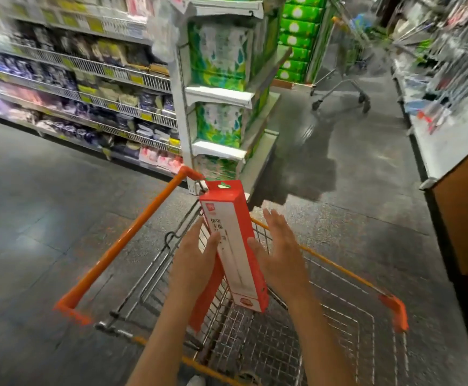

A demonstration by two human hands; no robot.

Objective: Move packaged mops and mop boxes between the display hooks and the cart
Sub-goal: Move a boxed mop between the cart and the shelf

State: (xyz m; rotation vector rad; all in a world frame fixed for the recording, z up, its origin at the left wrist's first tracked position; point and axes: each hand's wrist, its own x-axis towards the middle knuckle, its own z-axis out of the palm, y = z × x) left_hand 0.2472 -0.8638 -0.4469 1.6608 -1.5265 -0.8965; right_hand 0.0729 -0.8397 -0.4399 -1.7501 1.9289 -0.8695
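Observation:
A long red and white mop box (237, 246) stands tilted over the wire basket (296, 349) of an orange-handled cart (121, 243), its hang tab pointing away from me. My left hand (195, 263) grips the box from the left, thumb across its white front and fingers behind it. My right hand (281, 252) is at the box's right side with fingers straight and spread; only the thumb is near the red edge. A second red piece (206, 299) shows under my left hand; what it is cannot be told.
An end-cap shelf (218, 96) with green tissue packs stands just beyond the cart. Product shelves (87, 87) run along the left. A second cart (341, 87) stands up the aisle. On the right are blurred hanging goods (455, 65) and a brown counter (466, 218).

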